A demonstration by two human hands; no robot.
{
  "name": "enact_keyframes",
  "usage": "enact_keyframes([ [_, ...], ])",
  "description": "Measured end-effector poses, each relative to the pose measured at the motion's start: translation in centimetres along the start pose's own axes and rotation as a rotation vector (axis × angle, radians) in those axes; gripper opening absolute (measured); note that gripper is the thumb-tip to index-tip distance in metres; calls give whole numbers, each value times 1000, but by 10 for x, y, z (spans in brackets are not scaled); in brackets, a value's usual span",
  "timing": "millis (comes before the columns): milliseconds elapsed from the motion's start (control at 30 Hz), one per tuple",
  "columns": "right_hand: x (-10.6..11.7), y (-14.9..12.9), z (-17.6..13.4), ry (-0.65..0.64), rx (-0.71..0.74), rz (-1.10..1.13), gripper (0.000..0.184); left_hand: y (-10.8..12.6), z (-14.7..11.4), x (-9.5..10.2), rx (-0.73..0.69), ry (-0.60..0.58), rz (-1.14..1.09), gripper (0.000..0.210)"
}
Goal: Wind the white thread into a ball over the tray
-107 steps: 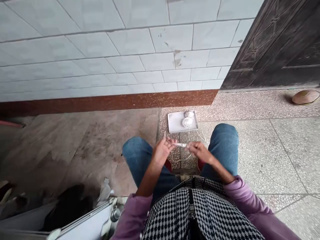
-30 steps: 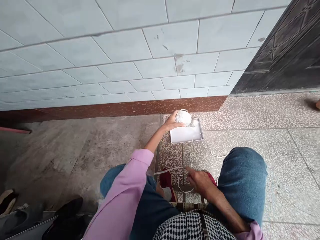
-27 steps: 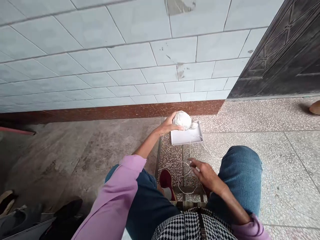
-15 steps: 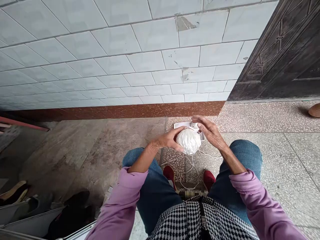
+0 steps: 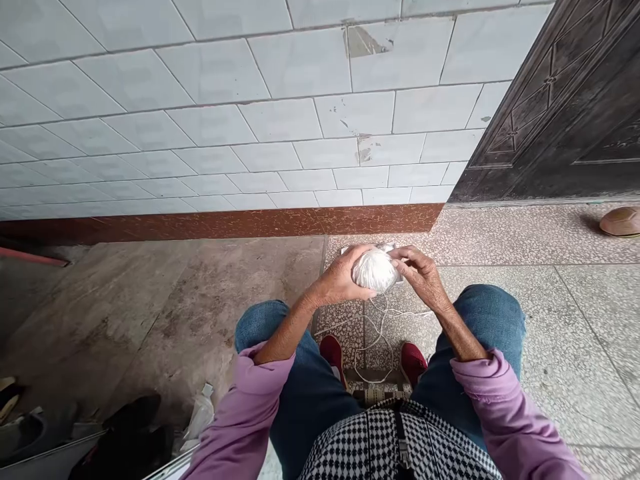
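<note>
My left hand (image 5: pixel 345 275) is wrapped around the left side of a ball of white string (image 5: pixel 375 272), thumb toward the front. At the ball's right edge my right hand (image 5: pixel 419 270) is closed, thumb and forefinger pinched together against the string there; the strand between the fingertips is hard to see. Loose white string (image 5: pixel 383 333) hangs below the ball and loops on the floor between my feet, with strands running left and right. Behind the ball, a white tray (image 5: pixel 400 277) on the floor is mostly hidden by the ball and hands.
A tiled wall (image 5: pixel 280 120) with a brown base rises in front. To the right are a dark carved door (image 5: pixel 565 120) and a brown rounded object (image 5: pixel 621 221) on the floor. Dark items (image 5: pixel 130 433) and a clear plastic bag (image 5: pixel 200 413) lie at lower left.
My right hand's fingers have come down from spread to a pinch at the ball's right side. The ball has tilted and shifted slightly up and left in my left hand. The view has turned slightly right.
</note>
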State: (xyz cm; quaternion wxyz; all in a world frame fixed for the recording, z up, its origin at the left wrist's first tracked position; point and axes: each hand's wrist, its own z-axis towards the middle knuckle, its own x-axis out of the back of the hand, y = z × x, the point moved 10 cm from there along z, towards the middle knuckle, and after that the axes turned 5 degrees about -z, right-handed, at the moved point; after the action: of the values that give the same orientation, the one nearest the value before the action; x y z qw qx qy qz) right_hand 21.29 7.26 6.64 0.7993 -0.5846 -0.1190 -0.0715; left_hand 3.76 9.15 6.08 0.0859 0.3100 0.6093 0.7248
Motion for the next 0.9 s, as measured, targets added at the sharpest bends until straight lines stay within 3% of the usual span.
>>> enact_keyframes([
  [233,4,-4,1,88,38,-45,27,15,-3,-6,-66,56,163,86],
  [567,-4,-1,-8,94,-75,40,40,18,-4,23,-179,325,154,83],
  [700,-8,12,-4,121,-152,124,47,12,0,24,-182,315,-27,85],
  [833,-22,29,-4,31,-281,279,58,2,7,17,-156,226,-191,91],
  [900,-17,30,-4,35,-281,275,55,-1,7,16,-147,203,-191,91],
])
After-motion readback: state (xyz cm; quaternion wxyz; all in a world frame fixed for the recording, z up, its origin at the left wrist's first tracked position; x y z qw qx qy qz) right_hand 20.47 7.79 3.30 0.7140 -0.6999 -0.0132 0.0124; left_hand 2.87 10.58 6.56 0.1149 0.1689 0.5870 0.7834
